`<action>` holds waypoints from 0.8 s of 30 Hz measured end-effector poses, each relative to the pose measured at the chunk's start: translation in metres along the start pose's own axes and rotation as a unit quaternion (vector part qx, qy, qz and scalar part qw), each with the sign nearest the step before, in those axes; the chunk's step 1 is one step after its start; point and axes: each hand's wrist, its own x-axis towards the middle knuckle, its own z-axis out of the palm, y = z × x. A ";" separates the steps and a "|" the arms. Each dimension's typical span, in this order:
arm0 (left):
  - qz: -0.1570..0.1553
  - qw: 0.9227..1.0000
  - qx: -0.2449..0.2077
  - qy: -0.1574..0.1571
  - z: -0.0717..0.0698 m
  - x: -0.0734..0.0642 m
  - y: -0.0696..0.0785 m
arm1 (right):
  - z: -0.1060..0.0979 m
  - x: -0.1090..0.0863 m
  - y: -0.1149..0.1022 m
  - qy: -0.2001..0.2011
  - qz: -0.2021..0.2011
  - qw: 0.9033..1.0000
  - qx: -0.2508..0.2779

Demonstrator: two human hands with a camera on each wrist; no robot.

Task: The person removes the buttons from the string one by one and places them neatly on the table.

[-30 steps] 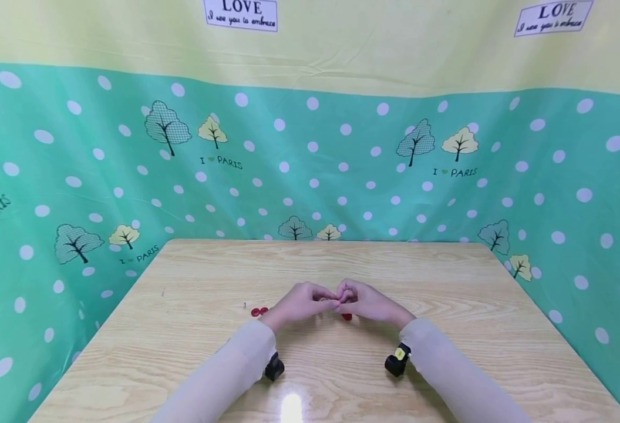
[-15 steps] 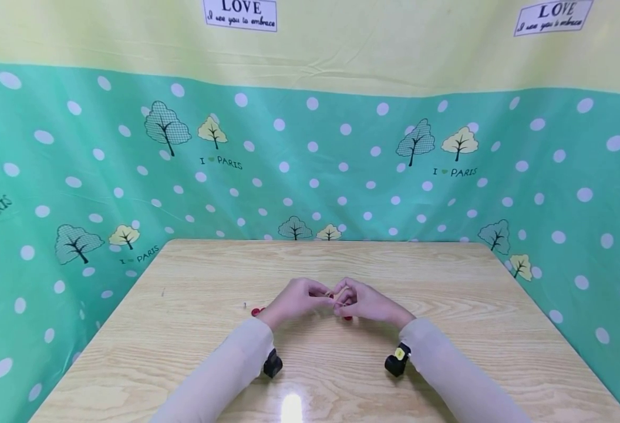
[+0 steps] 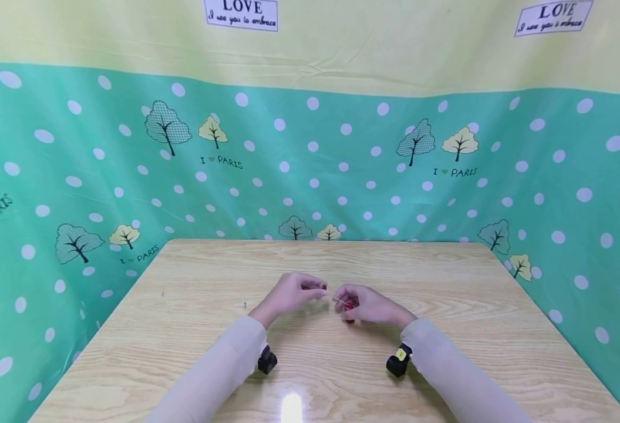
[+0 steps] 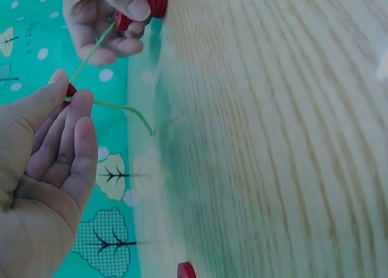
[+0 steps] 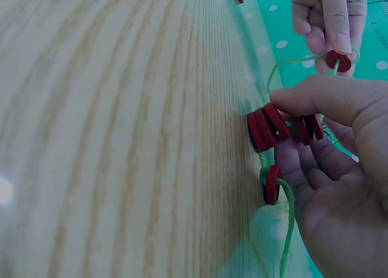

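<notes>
Pinching one red disc (image 5: 343, 62), left grip (image 3: 290, 292) opposite right grip (image 3: 371, 304) (curled round strung discs (image 5: 264, 127)).

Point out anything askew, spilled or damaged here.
No spill or damage shows. One red disc stands out mildly: on the green cord, it sits apart from the bunched discs, leaving a gap.

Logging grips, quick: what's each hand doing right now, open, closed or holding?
Left hand: closed, pinching one red disc on the green cord.
Right hand: closed, holding several red discs strung together.
</notes>
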 end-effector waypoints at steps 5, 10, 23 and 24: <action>-0.009 1.000 -0.025 0.009 -0.006 -0.003 0.001 | 0.001 0.001 0.002 0.004 0.009 1.000 0.004; 0.000 0.999 -0.028 0.021 -0.012 -0.001 0.000 | 0.000 0.001 0.002 0.009 0.005 1.000 -0.009; -0.002 0.996 -0.041 0.083 -0.027 -0.001 -0.001 | -0.004 -0.001 0.004 -0.003 0.003 1.000 0.007; -0.002 0.995 -0.042 0.088 -0.028 -0.001 -0.001 | -0.004 -0.002 0.004 -0.004 0.006 1.000 0.011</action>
